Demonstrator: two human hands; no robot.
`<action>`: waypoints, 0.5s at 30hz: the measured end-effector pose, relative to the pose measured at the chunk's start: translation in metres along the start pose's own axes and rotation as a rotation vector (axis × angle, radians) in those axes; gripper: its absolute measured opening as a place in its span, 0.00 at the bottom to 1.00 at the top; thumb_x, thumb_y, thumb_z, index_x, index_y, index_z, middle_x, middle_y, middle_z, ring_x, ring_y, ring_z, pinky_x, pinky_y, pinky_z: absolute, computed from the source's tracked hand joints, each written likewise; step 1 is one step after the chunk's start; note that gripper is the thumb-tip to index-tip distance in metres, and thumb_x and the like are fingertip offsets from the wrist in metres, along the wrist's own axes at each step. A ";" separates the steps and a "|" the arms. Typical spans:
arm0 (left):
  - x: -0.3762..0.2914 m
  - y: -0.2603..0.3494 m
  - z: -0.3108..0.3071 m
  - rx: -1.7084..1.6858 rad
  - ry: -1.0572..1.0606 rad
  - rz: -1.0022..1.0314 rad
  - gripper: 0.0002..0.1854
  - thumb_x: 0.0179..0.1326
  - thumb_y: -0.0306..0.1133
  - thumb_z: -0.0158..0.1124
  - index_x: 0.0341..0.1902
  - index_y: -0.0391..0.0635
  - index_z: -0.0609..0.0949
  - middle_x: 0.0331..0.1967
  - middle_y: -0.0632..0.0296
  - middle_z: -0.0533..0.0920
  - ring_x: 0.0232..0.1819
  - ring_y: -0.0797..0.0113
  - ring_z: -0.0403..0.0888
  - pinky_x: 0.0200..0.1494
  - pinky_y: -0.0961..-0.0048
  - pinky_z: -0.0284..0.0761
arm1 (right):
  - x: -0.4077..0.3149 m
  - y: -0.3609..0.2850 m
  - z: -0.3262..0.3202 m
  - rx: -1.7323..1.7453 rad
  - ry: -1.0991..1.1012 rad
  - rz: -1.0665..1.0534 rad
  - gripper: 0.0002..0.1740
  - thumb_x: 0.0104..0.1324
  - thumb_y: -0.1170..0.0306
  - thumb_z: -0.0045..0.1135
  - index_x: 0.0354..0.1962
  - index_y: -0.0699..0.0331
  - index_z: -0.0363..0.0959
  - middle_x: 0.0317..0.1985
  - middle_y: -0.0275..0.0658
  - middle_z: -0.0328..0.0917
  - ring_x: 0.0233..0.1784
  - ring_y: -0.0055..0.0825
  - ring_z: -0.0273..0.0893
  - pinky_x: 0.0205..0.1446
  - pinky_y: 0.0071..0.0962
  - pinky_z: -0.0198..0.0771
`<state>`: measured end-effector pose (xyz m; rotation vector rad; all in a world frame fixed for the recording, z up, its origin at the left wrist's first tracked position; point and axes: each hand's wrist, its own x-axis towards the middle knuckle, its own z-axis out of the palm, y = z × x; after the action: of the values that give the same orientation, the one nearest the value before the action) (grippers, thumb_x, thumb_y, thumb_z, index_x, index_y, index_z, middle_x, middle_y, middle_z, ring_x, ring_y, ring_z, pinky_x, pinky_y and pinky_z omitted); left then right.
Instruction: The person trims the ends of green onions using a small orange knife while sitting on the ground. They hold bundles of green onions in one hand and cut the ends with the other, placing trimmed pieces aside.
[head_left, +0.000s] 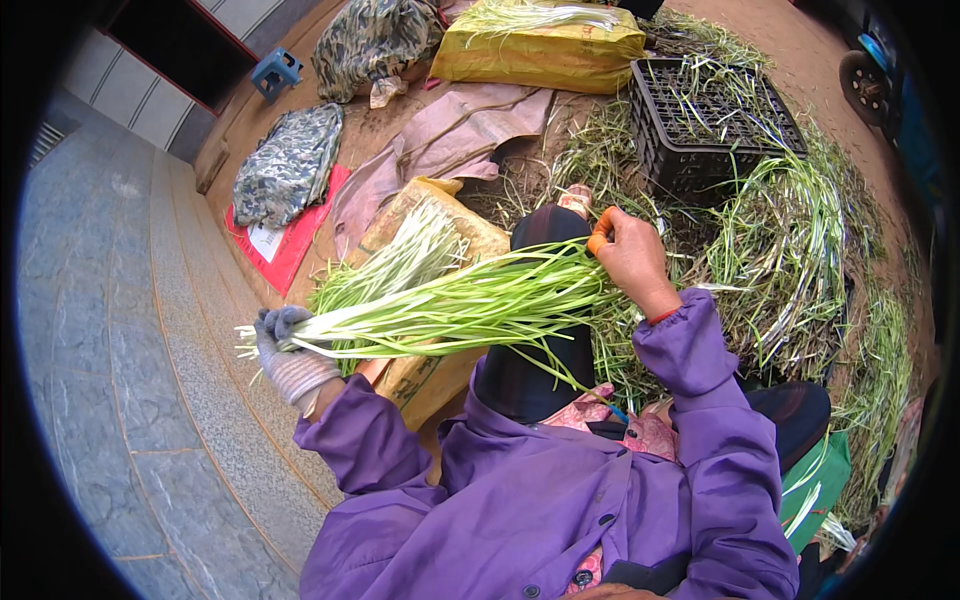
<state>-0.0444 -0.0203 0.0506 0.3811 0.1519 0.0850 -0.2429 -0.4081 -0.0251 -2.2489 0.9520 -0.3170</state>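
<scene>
My left hand (289, 356), in a grey knit glove, is closed around the white root ends of a bunch of long green leafy stalks (450, 304), which look like garlic chives. The bunch lies across above my thigh, its green tips towards the right. At those tips is my right hand (634, 259), with orange covers on thumb and finger, pinching the end of some leaves. Behind the bunch, a pile of pale stalks (420, 247) rests on a yellow woven sack (480, 229). My right fingertips are partly hidden.
A black plastic crate (675, 161) stands upturned at the upper right, with loose leaves around it. Heaped leaf scraps (787, 285) lie to my right. Farther off are a yellow bundle (532, 64) with stalks on top, camouflage cloth (289, 161) and a blue stool (276, 73). Stone steps (187, 330) run along the left.
</scene>
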 end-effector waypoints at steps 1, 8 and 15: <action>0.000 0.000 -0.001 -0.001 0.002 -0.003 0.10 0.72 0.34 0.58 0.37 0.40 0.77 0.20 0.69 0.73 0.18 0.75 0.68 0.32 0.71 0.77 | 0.001 0.003 0.003 0.021 0.000 0.006 0.11 0.55 0.62 0.68 0.29 0.59 0.76 0.28 0.44 0.83 0.34 0.46 0.82 0.39 0.42 0.74; 0.003 0.012 -0.004 -0.018 -0.082 0.021 0.07 0.70 0.30 0.58 0.37 0.40 0.78 0.19 0.69 0.72 0.18 0.75 0.70 0.31 0.70 0.77 | 0.005 0.044 0.016 0.182 0.087 0.188 0.11 0.58 0.63 0.64 0.34 0.61 0.80 0.26 0.43 0.83 0.29 0.39 0.82 0.35 0.37 0.73; 0.002 0.012 -0.001 -0.066 -0.059 0.002 0.05 0.68 0.28 0.59 0.36 0.40 0.78 0.19 0.68 0.73 0.18 0.74 0.70 0.31 0.71 0.77 | -0.011 0.033 -0.018 0.019 0.268 -0.032 0.12 0.63 0.61 0.64 0.36 0.61 0.79 0.24 0.43 0.82 0.27 0.41 0.81 0.33 0.38 0.73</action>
<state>-0.0431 -0.0082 0.0536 0.3177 0.0902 0.0801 -0.2769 -0.4258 -0.0329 -2.2427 1.0441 -0.6512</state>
